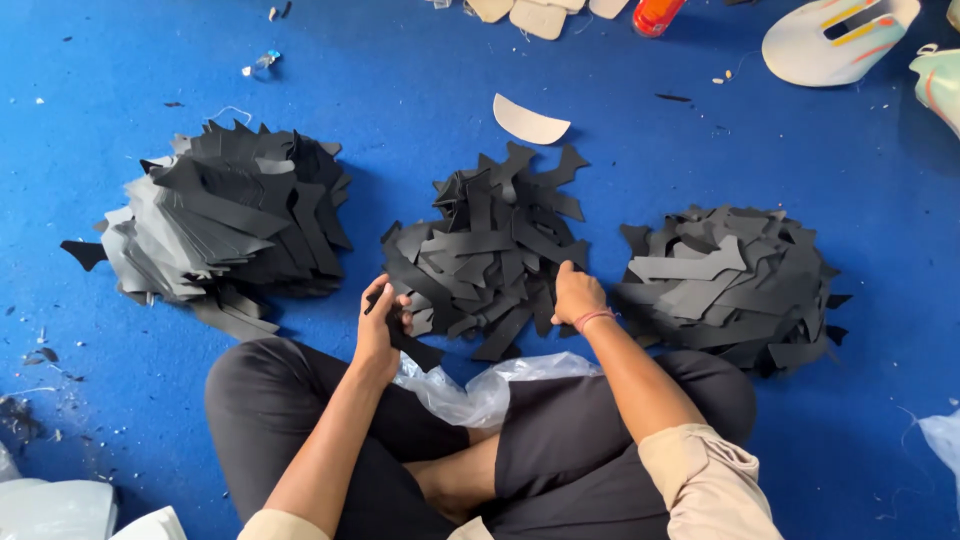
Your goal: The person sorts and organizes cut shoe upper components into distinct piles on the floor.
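Note:
I sit cross-legged on a blue floor (420, 100) before three heaps of black and grey cut pieces. My left hand (379, 322) grips a black cut piece (412, 346) at the near edge of the middle heap (490, 245). My right hand (577, 293) rests fingers-down on the right side of that same heap, closed on pieces there. The left heap (225, 225) is a fanned stack with grey undersides. The right heap (725, 285) lies just beyond my right wrist, which wears a pink band.
A crumpled clear plastic bag (485, 390) lies in my lap. A pale curved piece (528, 122) lies behind the middle heap. Pale shoe parts (835, 40), tan pieces (530, 15) and an orange-red object (655, 14) lie along the far edge. White plastic (60, 508) sits at the lower left.

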